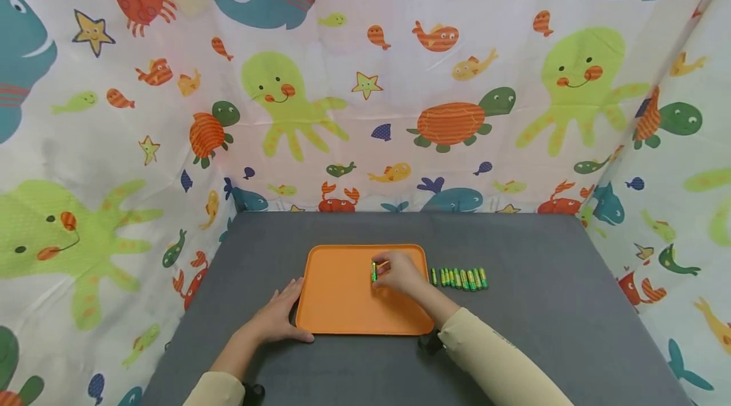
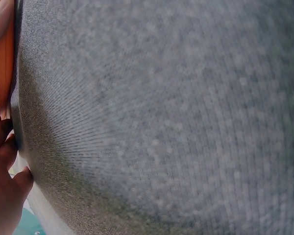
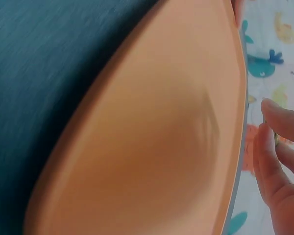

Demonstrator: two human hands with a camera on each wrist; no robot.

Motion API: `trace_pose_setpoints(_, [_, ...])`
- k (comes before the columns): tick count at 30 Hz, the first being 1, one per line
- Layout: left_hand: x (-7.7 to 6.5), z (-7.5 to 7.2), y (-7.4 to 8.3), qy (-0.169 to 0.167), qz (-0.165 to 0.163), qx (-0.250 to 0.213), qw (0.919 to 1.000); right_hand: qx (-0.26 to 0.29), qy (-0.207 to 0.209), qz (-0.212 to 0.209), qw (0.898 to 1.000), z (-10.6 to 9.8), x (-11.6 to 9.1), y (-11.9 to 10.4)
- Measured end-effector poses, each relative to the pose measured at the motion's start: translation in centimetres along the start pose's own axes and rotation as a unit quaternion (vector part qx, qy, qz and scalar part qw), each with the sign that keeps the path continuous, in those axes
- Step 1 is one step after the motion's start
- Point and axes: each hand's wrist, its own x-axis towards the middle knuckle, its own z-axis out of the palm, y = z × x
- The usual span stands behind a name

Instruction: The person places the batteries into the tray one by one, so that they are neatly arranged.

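Green battery (image 1: 374, 271) sits over the right half of the orange tray (image 1: 337, 292), pinched by the right hand (image 1: 400, 274), its fingers and thumb parted only enough to hold it; whether it touches the tray's floor I cannot tell. At the tray's left edge rests the left hand (image 1: 282, 314), fingers loosely extended and gripping nothing. Beyond the right edge, more green batteries (image 1: 464, 279) lie side by side on the grey counter (image 1: 354, 374), before a sea-animal curtain (image 1: 354, 133).
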Motion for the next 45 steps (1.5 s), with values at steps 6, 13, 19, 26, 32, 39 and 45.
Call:
trace_pose_setpoints(6, [0.0,0.1,-0.2,-0.001,0.001,-0.009,1.0000,0.001,-0.007,-0.007,1.000,1.9,0.6,-1.2])
trace_pose_setpoints(13, [0.0,-0.2,0.0,-0.007,-0.007,-0.010,0.9999,0.008,-0.002,-0.012,1.000,3.7,1.4,-2.2])
trace_pose_setpoints(19, [0.1,0.1,-0.2,-0.011,-0.014,0.004,0.9998,0.015,0.007,-0.009,1.000,5.2,1.8,-2.6])
trace_pose_setpoints(26, [-0.1,0.0,-0.3,-0.012,-0.015,-0.006,0.9998,0.016,0.011,-0.006,1.000,7.1,2.6,-2.3])
trace_pose_setpoints(32, [0.0,0.1,-0.4,-0.008,-0.002,-0.009,0.9999,-0.020,0.016,-0.008,1.000,8.1,3.0,-1.6])
trace_pose_setpoints(39, [-0.1,0.2,-0.5,-0.011,-0.004,-0.007,0.9999,-0.027,0.012,-0.001,1.000,9.0,3.4,-0.8])
trace_pose_setpoints(45, [0.1,0.1,-0.6,-0.008,0.000,-0.009,0.9999,-0.037,0.018,0.001,0.999,9.3,3.7,-0.7])
